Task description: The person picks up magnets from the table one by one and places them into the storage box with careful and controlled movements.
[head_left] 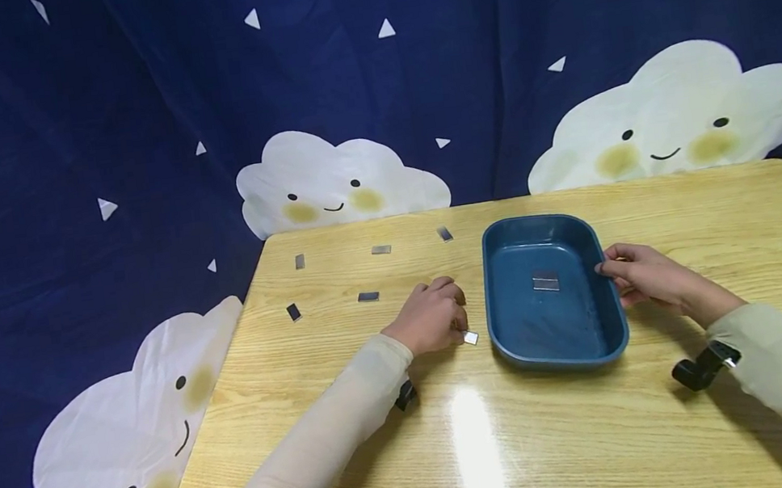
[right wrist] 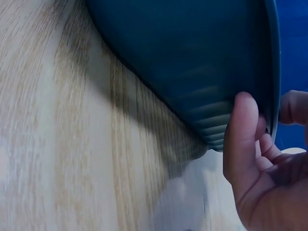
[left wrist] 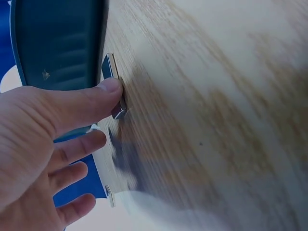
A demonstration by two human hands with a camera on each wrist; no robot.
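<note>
A deep blue plastic tray (head_left: pixel 513 343) stands right of the table's middle, with what look like two small dark metal plates (head_left: pixel 546 285) side by side on its floor. My right hand (head_left: pixel 647 277) grips the tray's right rim, thumb on one side and a finger on the other in the right wrist view. Left of the tray, my left hand (head_left: pixel 432 316) holds a small shiny metal plate (head_left: pixel 472 337) low at the tabletop. In the left wrist view the thumb lies across that plate (left wrist: pixel 109 67); the index finger is hidden and the other fingers are spread away.
Several more small plates lie spread over the table's left part, among them one plate (head_left: pixel 368 296) near the left hand and another (head_left: pixel 444 233) at the back. A dark blue curtain (head_left: pixel 340 71) with smiling clouds hangs behind the wooden table (head_left: pixel 727 235).
</note>
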